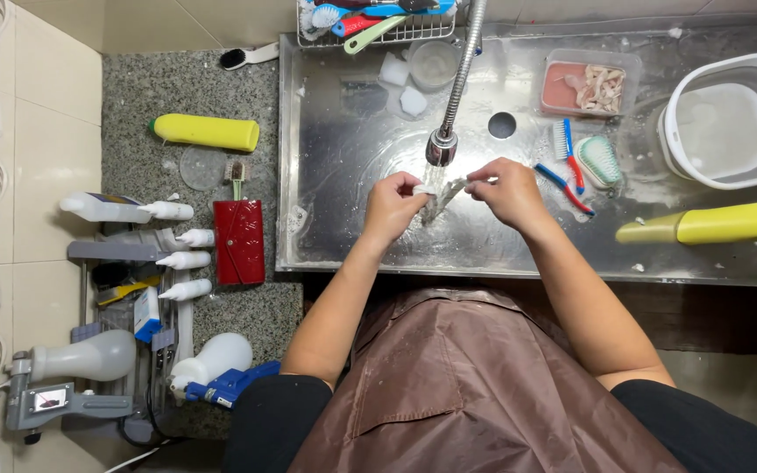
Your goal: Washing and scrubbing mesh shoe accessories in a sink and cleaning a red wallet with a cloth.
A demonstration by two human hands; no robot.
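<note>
Fingers of the left hand (393,207) and right hand (505,188) pinch opposite ends of a pale, limp piece (442,198), stretched under the running faucet head (441,146) over the steel sink (352,175). Brushes (576,162) lie just right.

Yellow bottle (206,132), red wallet (239,242), brown apron (475,385), speckled grey counter (146,88), white basin (729,118)

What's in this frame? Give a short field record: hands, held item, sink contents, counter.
left hand: grips one end of pale scrap
right hand: grips the other end
pale scrap: stretched under faucet
sink: steel, wet
in sink: clear tub of pale pieces, white bucket, brushes
counter: yellow bottle, red wallet
</note>
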